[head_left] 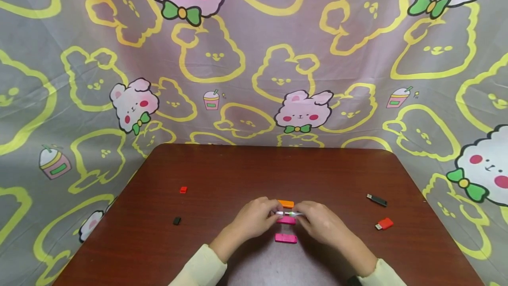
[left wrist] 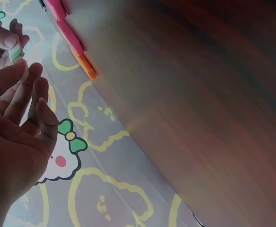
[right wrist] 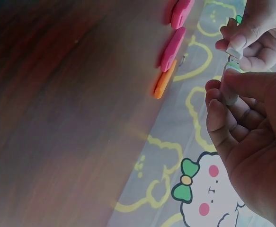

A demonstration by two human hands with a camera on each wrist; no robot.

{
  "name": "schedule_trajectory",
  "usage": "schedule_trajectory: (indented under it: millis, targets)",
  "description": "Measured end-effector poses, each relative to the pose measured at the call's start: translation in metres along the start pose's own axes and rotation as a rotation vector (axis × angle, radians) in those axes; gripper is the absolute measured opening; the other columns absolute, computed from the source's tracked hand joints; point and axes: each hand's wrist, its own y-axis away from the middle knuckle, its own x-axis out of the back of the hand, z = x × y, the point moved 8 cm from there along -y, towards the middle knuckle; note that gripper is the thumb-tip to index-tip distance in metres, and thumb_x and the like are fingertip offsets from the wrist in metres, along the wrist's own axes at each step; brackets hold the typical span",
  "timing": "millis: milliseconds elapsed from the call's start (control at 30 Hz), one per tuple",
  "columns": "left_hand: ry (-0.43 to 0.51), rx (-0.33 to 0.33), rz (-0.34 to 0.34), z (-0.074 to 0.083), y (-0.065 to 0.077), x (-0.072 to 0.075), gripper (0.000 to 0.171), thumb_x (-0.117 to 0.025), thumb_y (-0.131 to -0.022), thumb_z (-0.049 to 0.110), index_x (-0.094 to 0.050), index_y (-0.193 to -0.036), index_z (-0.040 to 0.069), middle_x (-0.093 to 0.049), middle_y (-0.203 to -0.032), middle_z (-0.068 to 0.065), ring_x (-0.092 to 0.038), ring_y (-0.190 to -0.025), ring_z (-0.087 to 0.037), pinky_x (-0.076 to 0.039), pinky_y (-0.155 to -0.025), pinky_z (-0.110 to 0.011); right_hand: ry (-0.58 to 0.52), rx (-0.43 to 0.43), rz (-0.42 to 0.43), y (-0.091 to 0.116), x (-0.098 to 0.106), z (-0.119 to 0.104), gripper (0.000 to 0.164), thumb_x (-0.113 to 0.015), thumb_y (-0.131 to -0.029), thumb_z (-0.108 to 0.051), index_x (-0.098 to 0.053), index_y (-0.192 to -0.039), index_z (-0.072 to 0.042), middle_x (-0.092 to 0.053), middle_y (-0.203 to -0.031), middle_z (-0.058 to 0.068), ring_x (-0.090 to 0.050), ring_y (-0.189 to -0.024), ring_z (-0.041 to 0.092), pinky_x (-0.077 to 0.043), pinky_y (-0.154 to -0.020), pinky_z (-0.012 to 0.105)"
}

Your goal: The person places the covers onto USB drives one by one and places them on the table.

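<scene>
Above the middle of the table, my right hand (head_left: 323, 223) grips a white USB stick (right wrist: 229, 92) with a green band, pinched between thumb and fingers. My left hand (head_left: 255, 219) pinches its small white cap (right wrist: 234, 52) by the fingertips. Between cap and body a bit of the metal plug (right wrist: 234, 60) shows in the right wrist view, so the two are slightly apart. Under and around the hands lie an orange USB stick (head_left: 285, 204), a pink one (head_left: 286, 220) and a second pink one (head_left: 285, 238) nearer the front, in a column.
On the right of the brown table (head_left: 278, 171) lie a black USB stick (head_left: 377, 200) and a red USB stick (head_left: 384, 223), both with bare plugs. A red cap (head_left: 183, 190) and a black cap (head_left: 177, 220) lie on the left. A patterned cloth (head_left: 246, 47) hangs around the table.
</scene>
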Motion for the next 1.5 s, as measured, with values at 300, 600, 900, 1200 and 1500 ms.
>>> schedule_trajectory:
  millis: [300, 600, 900, 1200, 1500]
  targets:
    - [0.002, -0.019, -0.007, 0.003, -0.001, -0.002, 0.013, -0.068, -0.085, 0.028, -0.069, -0.097, 0.028, -0.059, -0.077, 0.015, -0.049, -0.069, 0.000, -0.040, -0.057, -0.017, -0.007, -0.016, -0.017, 0.000, -0.002, 0.001, 0.013, -0.071, -0.079, -0.012, -0.066, -0.088, -0.020, -0.061, -0.082, -0.014, -0.055, -0.075, 0.002, -0.050, -0.068, 0.025]
    - [0.024, -0.026, -0.020, 0.005, -0.002, -0.004, 0.013, -0.069, -0.084, 0.028, -0.070, -0.097, 0.028, -0.060, -0.079, 0.016, -0.052, -0.073, 0.000, -0.040, -0.058, -0.016, -0.003, 0.005, -0.014, 0.000, -0.002, -0.004, 0.013, -0.071, -0.079, -0.011, -0.067, -0.089, -0.019, -0.062, -0.082, -0.013, -0.056, -0.074, 0.001, -0.050, -0.067, 0.025]
    - [0.040, -0.018, -0.027, 0.007, -0.002, -0.004, 0.014, -0.069, -0.084, 0.028, -0.071, -0.097, 0.026, -0.059, -0.079, 0.014, -0.054, -0.073, -0.001, -0.041, -0.059, -0.015, 0.016, 0.020, -0.009, -0.001, -0.001, -0.007, 0.012, -0.072, -0.079, -0.011, -0.067, -0.088, -0.018, -0.062, -0.081, -0.012, -0.056, -0.075, 0.003, -0.050, -0.067, 0.025]
    - [-0.016, -0.061, 0.028, 0.010, -0.003, -0.001, 0.007, -0.069, -0.084, 0.027, -0.072, -0.089, 0.023, -0.063, -0.075, 0.015, -0.050, -0.067, 0.000, -0.041, -0.060, -0.016, 0.039, 0.034, -0.002, -0.001, 0.000, -0.010, 0.013, -0.072, -0.079, -0.011, -0.067, -0.088, -0.017, -0.062, -0.082, -0.011, -0.057, -0.076, 0.005, -0.050, -0.069, 0.026]
    - [-0.053, -0.125, 0.051, 0.017, -0.002, 0.004, 0.007, -0.068, -0.085, 0.025, -0.072, -0.088, 0.019, -0.065, -0.077, 0.012, -0.053, -0.068, -0.001, -0.043, -0.063, -0.014, 0.042, 0.066, 0.044, -0.004, 0.001, -0.014, 0.014, -0.072, -0.078, -0.009, -0.068, -0.088, -0.017, -0.064, -0.082, -0.009, -0.059, -0.076, 0.005, -0.051, -0.067, 0.025]
